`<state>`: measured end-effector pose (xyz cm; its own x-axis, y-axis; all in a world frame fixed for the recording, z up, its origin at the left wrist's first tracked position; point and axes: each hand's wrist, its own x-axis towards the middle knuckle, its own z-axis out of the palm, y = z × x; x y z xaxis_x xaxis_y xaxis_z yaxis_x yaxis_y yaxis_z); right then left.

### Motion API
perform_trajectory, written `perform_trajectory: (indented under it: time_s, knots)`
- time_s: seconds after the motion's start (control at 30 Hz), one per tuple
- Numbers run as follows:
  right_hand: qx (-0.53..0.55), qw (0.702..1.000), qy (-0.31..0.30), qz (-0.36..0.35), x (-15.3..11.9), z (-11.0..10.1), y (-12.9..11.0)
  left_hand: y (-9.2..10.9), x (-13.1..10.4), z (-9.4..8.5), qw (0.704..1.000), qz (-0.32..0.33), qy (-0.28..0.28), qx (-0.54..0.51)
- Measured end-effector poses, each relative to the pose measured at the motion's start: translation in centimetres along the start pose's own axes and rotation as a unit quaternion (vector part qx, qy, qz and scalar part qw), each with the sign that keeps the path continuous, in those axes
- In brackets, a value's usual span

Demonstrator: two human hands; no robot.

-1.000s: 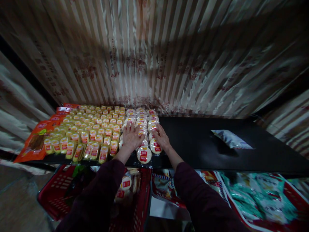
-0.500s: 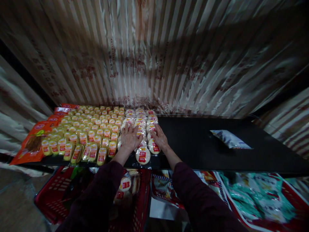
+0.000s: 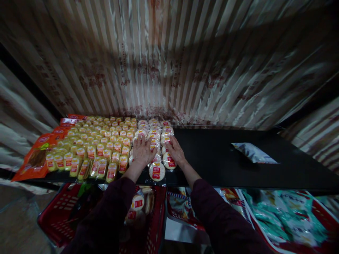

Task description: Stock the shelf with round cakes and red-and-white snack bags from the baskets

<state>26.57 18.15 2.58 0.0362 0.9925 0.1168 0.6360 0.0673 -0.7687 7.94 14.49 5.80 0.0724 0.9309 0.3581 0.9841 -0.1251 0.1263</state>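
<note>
Both hands lie palm down on rows of round, pale, plastic-wrapped cakes [image 3: 156, 171] with red labels, on a black shelf [image 3: 206, 151]. My left hand [image 3: 143, 151] rests over the left and middle rows with its fingers stretched forward. On the right row lies my right hand [image 3: 176, 151], fingers also extended, near the row's outer edge. The hands hide some cakes beneath them. To the left stand many small yellow wrapped cakes [image 3: 102, 167] in close rows, and beyond them several orange packets [image 3: 37, 158].
A silver-white packet [image 3: 253, 152] lies on the shelf's right part. Below the front edge, a red basket [image 3: 57, 211] holds more round cakes [image 3: 137, 201]. Another basket at lower right contains teal bags [image 3: 296, 215]. A striped, printed sheet [image 3: 169, 63] hangs behind the shelf.
Almost nothing differs. Both hands stay on the round cakes in the same pose, and the view has shifted very slightly.
</note>
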Motion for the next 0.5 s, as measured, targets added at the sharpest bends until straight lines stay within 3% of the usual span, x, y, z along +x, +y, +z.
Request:
perform_trajectory:
  time_s: [0.23, 0.5]
  knots:
    - [0.01, 0.999, 0.04, 0.026, 1.6, -0.9, 0.8, 0.4, 1.1, -1.3, 1.0, -0.021, -0.019, 0.0]
    - [0.057, 0.998, 0.019, 0.029, 6.4, -1.5, 1.1, 1.9, 5.7, -0.7, 0.994, -0.011, -0.104, -0.021]
